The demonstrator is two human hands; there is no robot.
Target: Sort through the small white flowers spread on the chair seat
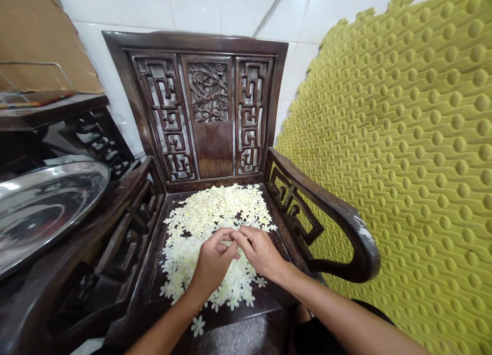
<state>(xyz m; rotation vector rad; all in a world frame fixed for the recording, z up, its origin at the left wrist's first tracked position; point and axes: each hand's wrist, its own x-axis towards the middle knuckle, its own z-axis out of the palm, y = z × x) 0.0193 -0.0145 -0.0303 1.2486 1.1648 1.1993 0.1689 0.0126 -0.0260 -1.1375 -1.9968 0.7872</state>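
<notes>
Many small white flowers (215,211) lie spread over the seat of a dark carved wooden chair (209,114). My left hand (213,260) and my right hand (259,250) meet above the middle of the pile, fingertips pinched together and touching each other. Something small seems to be held between the fingertips, but I cannot make it out. One loose flower (198,325) lies near the seat's front edge, below my left forearm.
A shiny steel tray (42,206) rests on dark furniture to the left. A yellow-green bumpy foam mat (403,155) stands against the chair's right armrest (330,211). White wall tiles are behind; cardboard (34,37) leans at the upper left.
</notes>
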